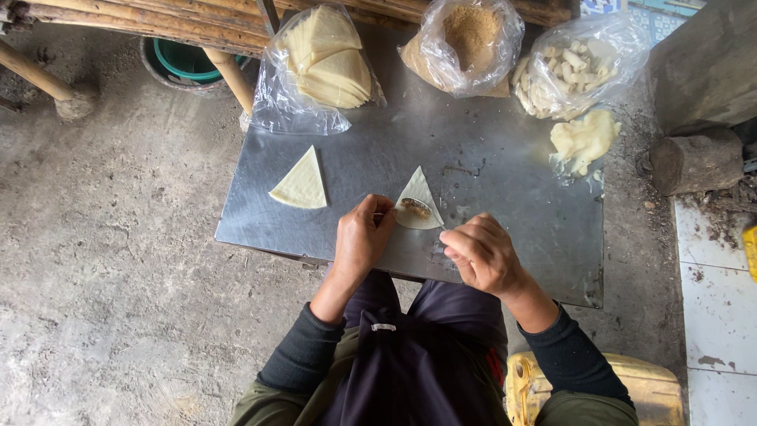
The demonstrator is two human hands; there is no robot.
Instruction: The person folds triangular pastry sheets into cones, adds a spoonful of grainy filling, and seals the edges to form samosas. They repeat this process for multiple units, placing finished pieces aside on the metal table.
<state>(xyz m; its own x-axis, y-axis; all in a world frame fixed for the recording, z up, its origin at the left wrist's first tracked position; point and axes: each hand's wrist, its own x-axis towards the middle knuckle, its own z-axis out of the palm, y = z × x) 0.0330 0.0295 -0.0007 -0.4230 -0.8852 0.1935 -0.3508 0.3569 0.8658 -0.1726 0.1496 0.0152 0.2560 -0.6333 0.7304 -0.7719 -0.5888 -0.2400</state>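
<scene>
filled wrapper | between hands | left hand touching | right hand beside

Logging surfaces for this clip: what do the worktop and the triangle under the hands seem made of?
Worktop: apparently sheet metal, dull grey with a soft sheen and scuffs. Triangle: looks like thin pale dough, matte cream, holding brown filling; left hand touches its edge.

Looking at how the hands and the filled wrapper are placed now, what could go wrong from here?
1. The filling lies close to the curved edge of the triangular wrapper; it might squeeze out when folded.
2. The left hand pinches the thin edge, which might tear.
3. The spare wrapper lies uncovered on the metal table, and the paste lump sits near the dusty edge; both may dry or pick up dirt. The right hand only hovers beside.
</scene>
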